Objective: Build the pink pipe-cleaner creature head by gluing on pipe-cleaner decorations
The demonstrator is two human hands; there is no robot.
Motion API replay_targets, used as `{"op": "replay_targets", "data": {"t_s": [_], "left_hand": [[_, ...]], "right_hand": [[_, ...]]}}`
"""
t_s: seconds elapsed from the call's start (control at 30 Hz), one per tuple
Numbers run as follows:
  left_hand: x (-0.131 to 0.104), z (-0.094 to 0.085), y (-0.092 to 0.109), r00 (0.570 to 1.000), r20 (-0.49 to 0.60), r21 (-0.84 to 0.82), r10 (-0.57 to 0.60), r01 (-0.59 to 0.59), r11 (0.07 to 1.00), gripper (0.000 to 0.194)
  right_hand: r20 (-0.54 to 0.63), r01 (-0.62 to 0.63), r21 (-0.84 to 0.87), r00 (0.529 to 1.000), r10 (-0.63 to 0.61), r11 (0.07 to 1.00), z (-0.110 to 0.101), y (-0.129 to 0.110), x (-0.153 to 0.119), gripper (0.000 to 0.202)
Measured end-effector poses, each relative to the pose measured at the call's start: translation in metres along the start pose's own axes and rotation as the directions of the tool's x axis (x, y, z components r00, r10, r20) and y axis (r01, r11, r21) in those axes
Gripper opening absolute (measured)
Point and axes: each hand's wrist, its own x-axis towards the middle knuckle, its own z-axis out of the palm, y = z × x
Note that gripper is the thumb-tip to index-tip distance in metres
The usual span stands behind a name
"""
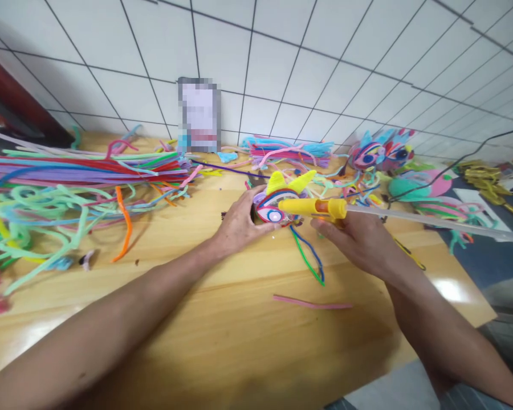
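Left of the left hand (238, 223), a bundle of coloured pipe cleaners (85, 171) and a curved orange strand (126, 225) lie on the worktop (196, 347). That hand curls around a figure with yellow ears (274, 200), which sits between both hands. Nearer the person than the hands lies a pink strand (312, 303). The right hand (363, 239) grips a yellow glue gun (314, 207), its front against or just over the figure; beyond that hand, rightward, stand similar figures (380, 152).

ok so the glue gun (301, 207) is bright yellow, the pipe-cleaner figure (265, 203) has yellow ears (276, 183) plus a blue-and-white eye (274, 216), tabletop (222, 347)'s honey-coloured woodgrain, wall tiles (273, 54) are white with a dark grid
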Motion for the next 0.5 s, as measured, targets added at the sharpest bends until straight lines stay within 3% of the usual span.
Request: {"op": "replay_targets", "data": {"t_s": [0.5], "left_hand": [[0.0022,-0.0021,0.007,0.999,0.002,0.041,0.043,-0.043,0.998,0.078]], "right_hand": [[0.019,-0.049,-0.024,0.999,0.049,0.999,0.0025,-0.0006,0.0007,0.056]]}}
